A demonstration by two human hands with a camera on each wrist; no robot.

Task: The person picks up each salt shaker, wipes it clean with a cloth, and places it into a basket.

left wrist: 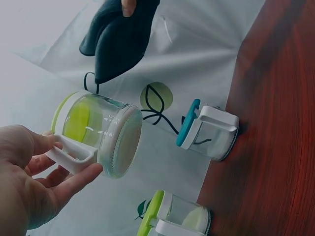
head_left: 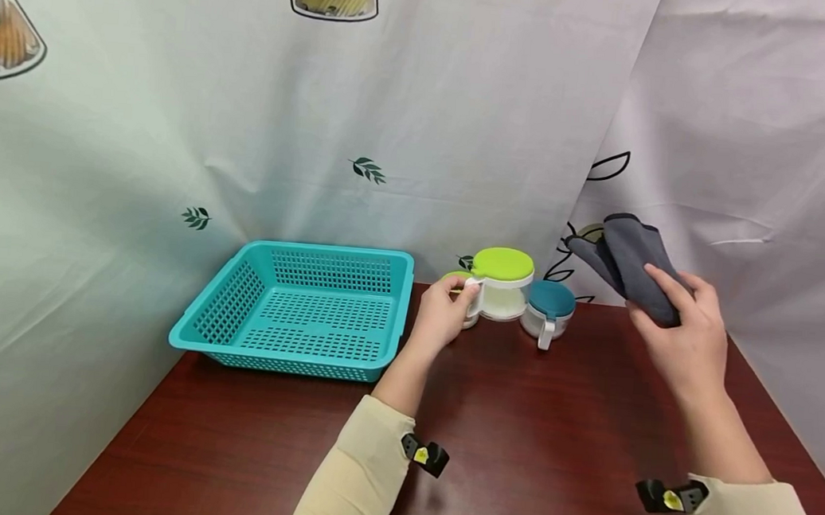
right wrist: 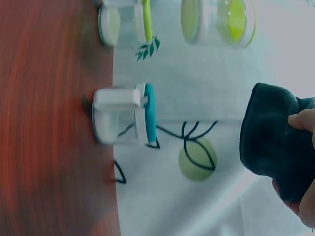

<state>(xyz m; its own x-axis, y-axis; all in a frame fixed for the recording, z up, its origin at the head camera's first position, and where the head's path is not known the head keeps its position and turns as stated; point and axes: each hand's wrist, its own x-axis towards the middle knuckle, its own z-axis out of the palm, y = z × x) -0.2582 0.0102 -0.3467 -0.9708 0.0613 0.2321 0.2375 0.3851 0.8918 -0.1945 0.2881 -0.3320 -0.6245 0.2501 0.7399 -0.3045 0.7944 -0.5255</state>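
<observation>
By its white handle, my left hand (head_left: 444,314) grips a clear glass seasoning jar (head_left: 507,292) with a lime-green lid, held up off the table. Its glass base faces the left wrist camera, and the thumb and fingers close around the handle (left wrist: 74,153). My right hand (head_left: 690,341) holds a folded dark grey cloth (head_left: 635,261) in the air, to the right of the jar and apart from it. Below stand a jar with a teal lid (head_left: 552,299) and, partly hidden behind my left hand, a second green-lidded jar (left wrist: 189,214).
A turquoise plastic basket (head_left: 286,367) with perforated sides sits on the left of the dark red wooden table (head_left: 514,448). Behind the table hangs a pale printed curtain (head_left: 464,133), close to the jars. Another curtain side (head_left: 800,261) borders the right.
</observation>
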